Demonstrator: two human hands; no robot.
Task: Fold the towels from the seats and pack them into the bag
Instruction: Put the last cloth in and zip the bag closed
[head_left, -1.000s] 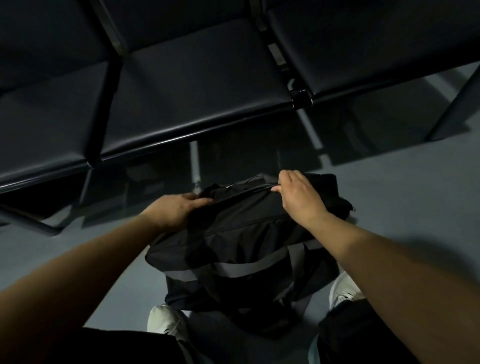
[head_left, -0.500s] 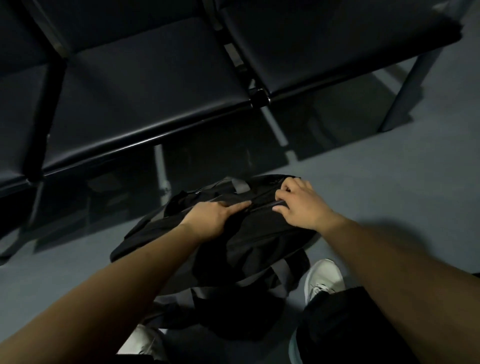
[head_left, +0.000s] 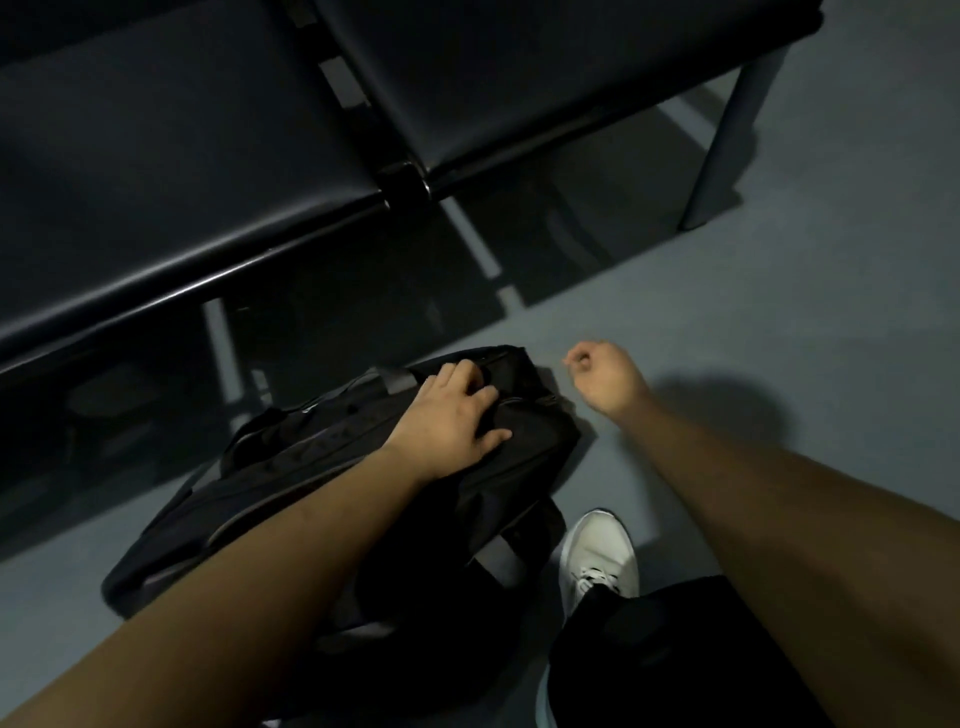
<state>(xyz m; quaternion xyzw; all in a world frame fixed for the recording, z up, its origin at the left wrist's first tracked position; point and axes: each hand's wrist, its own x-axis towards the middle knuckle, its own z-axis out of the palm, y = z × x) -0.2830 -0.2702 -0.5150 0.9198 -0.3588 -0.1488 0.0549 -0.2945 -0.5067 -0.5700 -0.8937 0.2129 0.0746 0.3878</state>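
Observation:
A black duffel bag (head_left: 291, 467) with grey straps lies on the grey floor in front of the seats. Its top looks closed. My left hand (head_left: 452, 415) rests on the bag's right end, fingers spread over the top by the zip line. My right hand (head_left: 602, 374) hovers just right of the bag, off the fabric, with its fingers curled in and nothing visible in them. No towel shows anywhere; the black seats (head_left: 182, 156) are bare.
A second black seat (head_left: 545, 78) joins the first on a metal beam, with a grey bench leg (head_left: 722, 135) at the right. My white shoe (head_left: 597, 556) stands beside the bag's near right corner. Grey floor (head_left: 805, 322) stretches to the right.
My right hand has left the bag's top and moved off to the right, fingers curled. My left hand has slid rightward along the top. The view has swung to the right.

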